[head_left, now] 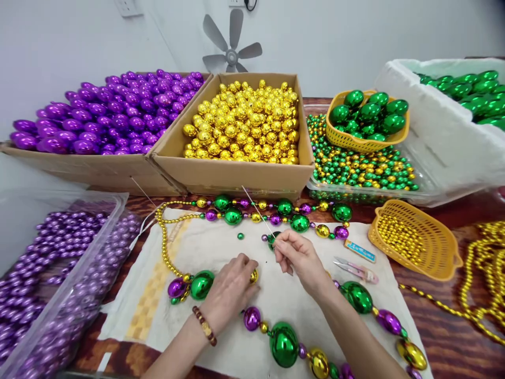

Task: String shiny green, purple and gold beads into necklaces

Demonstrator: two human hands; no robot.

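- A thin, pale needle (258,213) is pinched between the thumb and fingers of the right hand (295,258). It is straight and tilted, with its far tip up and to the left.
- A shiny gold bead (253,275) is held in the bent fingertips of the left hand (232,289), low over the white cloth (221,247).
- Nearer than both hands, a string of big beads (284,343) is laid out. Green, purple and gold can be seen, all smooth and bright like mirrors. The green ones are the fattest.
- Past the left hand, a small green bead (240,236) is left loose on the cloth.
- To the right of the right hand, pink-handled snips (357,269) are set down. Just past them, a blue and orange packet (360,251) is seen, but its print is too small to be read.
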